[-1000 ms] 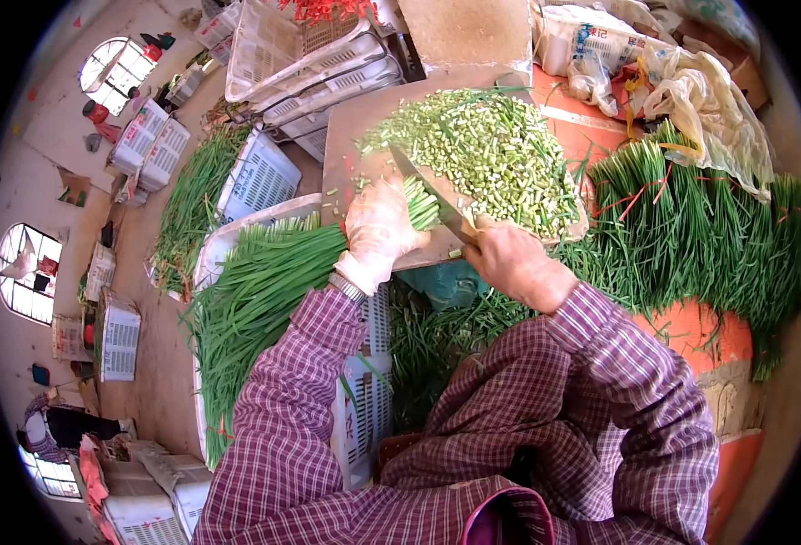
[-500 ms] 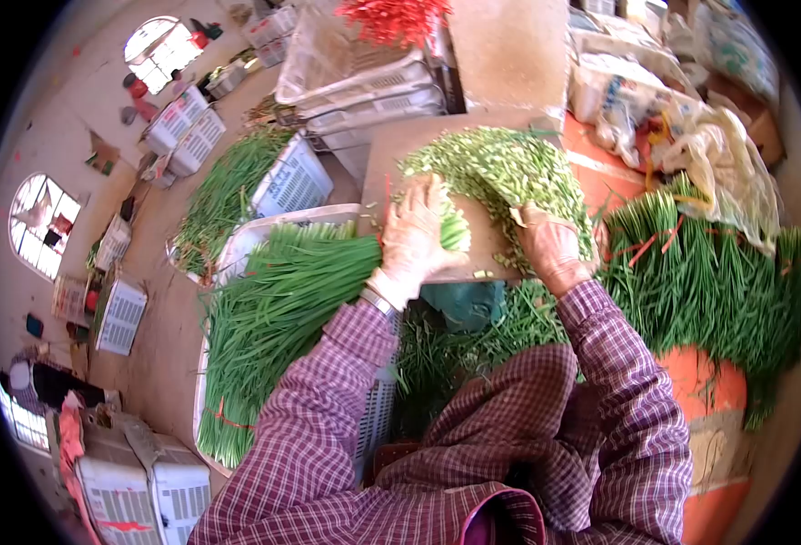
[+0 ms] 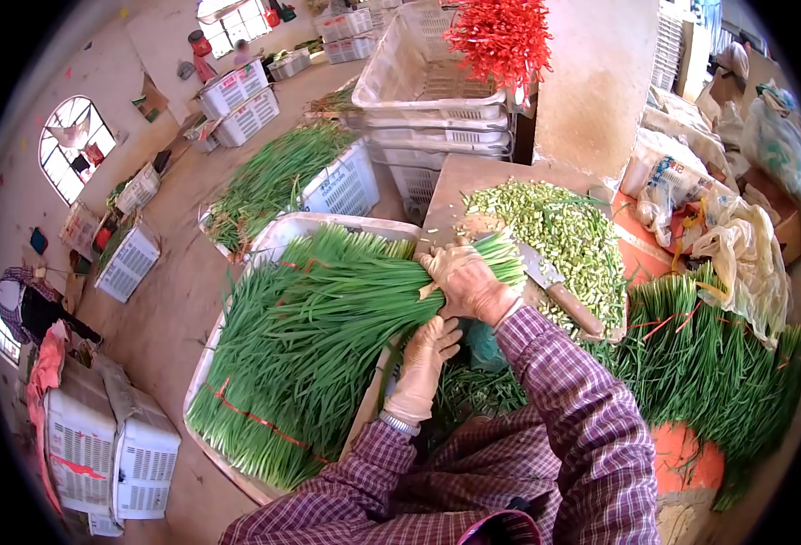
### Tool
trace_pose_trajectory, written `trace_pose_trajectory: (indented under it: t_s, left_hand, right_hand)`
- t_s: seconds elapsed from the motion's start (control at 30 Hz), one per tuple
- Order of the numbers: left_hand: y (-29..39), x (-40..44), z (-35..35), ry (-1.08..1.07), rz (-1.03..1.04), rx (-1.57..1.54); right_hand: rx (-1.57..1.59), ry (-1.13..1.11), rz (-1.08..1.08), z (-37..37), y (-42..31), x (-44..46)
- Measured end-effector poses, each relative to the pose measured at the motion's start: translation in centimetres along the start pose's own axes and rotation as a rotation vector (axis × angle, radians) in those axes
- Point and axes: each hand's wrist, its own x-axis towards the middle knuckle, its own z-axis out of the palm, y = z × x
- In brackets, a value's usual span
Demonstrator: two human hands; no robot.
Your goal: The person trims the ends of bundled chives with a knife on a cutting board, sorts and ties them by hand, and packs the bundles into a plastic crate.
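Note:
My right hand (image 3: pixel 469 283), in a thin pale glove, is closed round a bundle of garlic chives (image 3: pixel 364 282) near its cut ends. Its leaves spread left over a white crate (image 3: pixel 202 359). Just below the bundle is my gloved left hand (image 3: pixel 426 359), fingers stretched towards my right wrist and slightly bent; whether they touch the leaves is unclear. A knife (image 3: pixel 564 295) with a wooden handle lies on the board (image 3: pixel 455 177), beside the bundle's cut ends. Behind it is a heap of chopped stalk ends (image 3: pixel 559 232).
Tied chive bundles (image 3: pixel 700 354) lie at right beside plastic bags (image 3: pixel 741 263). Stacked crates (image 3: pixel 437 113) stand behind the board, with red ties (image 3: pixel 502 45) hanging above. Another crate of greens (image 3: pixel 341 182) is at back left. A person (image 3: pixel 32 304) is far left.
My right hand has moved from the chopped heap onto the bundle. My left hand has come off the bundle's top to below it. The knife now shows on the board. The view has shifted left.

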Motion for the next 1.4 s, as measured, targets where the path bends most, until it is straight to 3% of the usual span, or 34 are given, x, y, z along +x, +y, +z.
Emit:
trace_pose_trajectory:
  t_s: [0.07, 0.1, 0.13, 0.27, 0.33, 0.4, 0.5, 0.53, 0.57, 0.6, 0.67, 0.77, 0.9, 0.97, 1.03, 1.13, 1.17, 1.2, 1.23, 1.27, 1.3, 1.33, 1.37, 1.4]
  left_hand:
    - [-0.9, 2.0, -2.2, 0.044, -0.016, -0.150]
    - [-0.3, 1.5, -1.8, 0.060, -0.017, -0.160]
    - [0.6, 0.6, -0.5, 0.059, 0.063, -0.247]
    - [-0.4, -0.9, 0.3, 0.096, 0.253, -0.436]
    - [0.7, -2.5, 0.8, 0.140, 0.204, -0.432]
    - [1.0, -2.8, 0.5, 0.178, 0.306, -0.397]
    - [4.4, -6.4, 2.7, 0.095, 0.346, -0.140]
    - [5.4, -7.4, 3.4, 0.074, 0.373, -0.023]
    - [6.3, -8.8, 4.6, 0.035, 0.402, -0.165]
    - [6.6, -8.8, 4.5, 0.036, 0.432, -0.114]
    - [6.9, -9.3, 3.4, 0.031, 0.326, -0.044]
    - [7.0, -10.2, 2.5, -0.012, 0.304, -0.115]
    - [7.2, -11.8, 3.4, -0.051, 0.284, -0.103]
    - [7.0, -11.8, 4.0, -0.008, 0.329, -0.072]
    - [7.3, -12.2, 4.9, 0.095, 0.390, -0.058]
    - [7.6, -11.8, 5.4, 0.010, 0.356, -0.192]
    - [8.6, -13.4, 7.1, -0.084, 0.434, -0.140]
    - [9.2, -13.7, 9.0, 0.017, 0.347, -0.038]
    - [8.9, -14.1, 10.0, -0.065, 0.442, 0.138]
    - [8.8, -14.5, 10.7, -0.154, 0.538, 0.312]
    - [8.7, -14.9, 11.1, -0.186, 0.490, 0.548]
    - [9.9, -16.5, 11.5, -0.273, 0.491, 0.473]
    - [11.1, -18.2, 11.8, -0.360, 0.484, 0.397]
    - [11.8, -18.5, 11.1, -0.344, 0.614, 0.491]
  right_hand:
    - [0.103, -0.033, 0.056, -0.3, 0.0, -0.6]
    - [0.081, 0.143, 0.057, 1.2, -0.2, -1.9]
    - [0.203, 0.028, 0.177, -2.0, -1.7, -3.4]
    - [0.310, 0.120, 0.471, -4.8, -7.0, -9.6]
    - [0.424, 0.074, 0.548, -5.2, -8.8, -11.8]
    - [0.830, 0.177, 0.531, -3.6, -8.8, -13.9]
    - [0.990, 0.283, 0.575, -5.0, -8.0, -12.8]
    - [1.028, 0.093, 0.748, -7.2, -8.0, -12.4]
    - [1.130, 0.095, 0.876, -7.9, -8.0, -11.9]
    - [1.489, 0.614, 0.761, -6.2, -9.0, -11.2]
    - [1.593, 0.766, 0.823, -7.0, -9.7, -11.1]
    - [1.763, 0.807, 0.918, -5.5, -10.1, -12.2]
    - [1.773, 0.847, 0.904, -6.2, -10.4, -13.4]
    - [1.675, 0.733, 0.846, -6.6, -9.7, -13.9]
    - [1.326, 0.616, 0.905, -7.2, -9.5, -15.9]
    - [0.885, 0.666, 0.748, -7.0, -11.5, -19.6]
    - [0.916, 0.542, 0.720, -7.6, -12.8, -19.9]
    - [0.957, 0.490, 0.732, -7.3, -14.1, -19.4]
    - [0.995, 0.438, 0.745, -7.0, -15.5, -19.0]
    - [1.039, 0.563, 0.824, -6.8, -15.2, -18.5]
    - [1.078, 0.699, 0.895, -6.5, -15.0, -18.1]
    - [1.274, 0.737, 0.888, -7.1, -13.9, -18.8]
    - [1.543, 0.580, 0.898, -8.2, -13.4, -19.9]
    - [1.760, 0.564, 0.862, -6.6, -12.8, -20.8]
